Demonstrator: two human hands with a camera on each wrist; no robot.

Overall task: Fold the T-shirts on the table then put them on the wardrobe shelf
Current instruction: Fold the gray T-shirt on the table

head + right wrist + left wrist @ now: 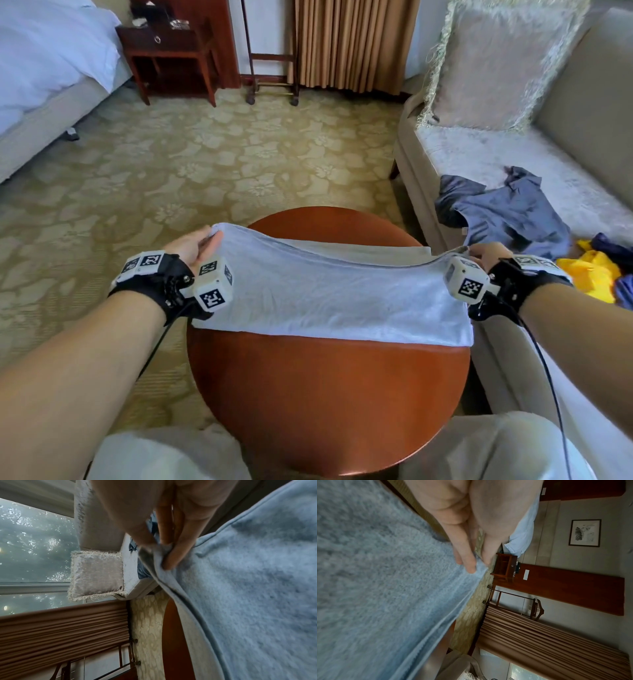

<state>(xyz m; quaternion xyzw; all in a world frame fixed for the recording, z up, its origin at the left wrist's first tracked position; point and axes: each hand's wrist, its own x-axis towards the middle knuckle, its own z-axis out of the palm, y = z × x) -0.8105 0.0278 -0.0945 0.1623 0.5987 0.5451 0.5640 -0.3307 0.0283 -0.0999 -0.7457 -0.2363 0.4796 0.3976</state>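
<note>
Both forearms reach fwd over round table (pixel 329 394), each hand pinching one end of a light grey T-shirt (pixel 329 294).

L hand (pixel 191 245) palm partly up, thumb & fingers (pixel 469 561) nipping shirt's far L corner; R hand (pixel 486 253) does same at far R corner, fingertips (pixel 171 561) clamped on bunched cloth. I see 1 shirt stretched w/ far edge lifted, near edge lying on tabletop, both ends overhanging table sides. 1 blue garment (pixel 507 209) crumpled on sofa (pixel 513 154) at R, yellow cloth (pixel 589 270) beside it. Open carpet (pixel 205 164) beyond table; sofa close on R.
</note>
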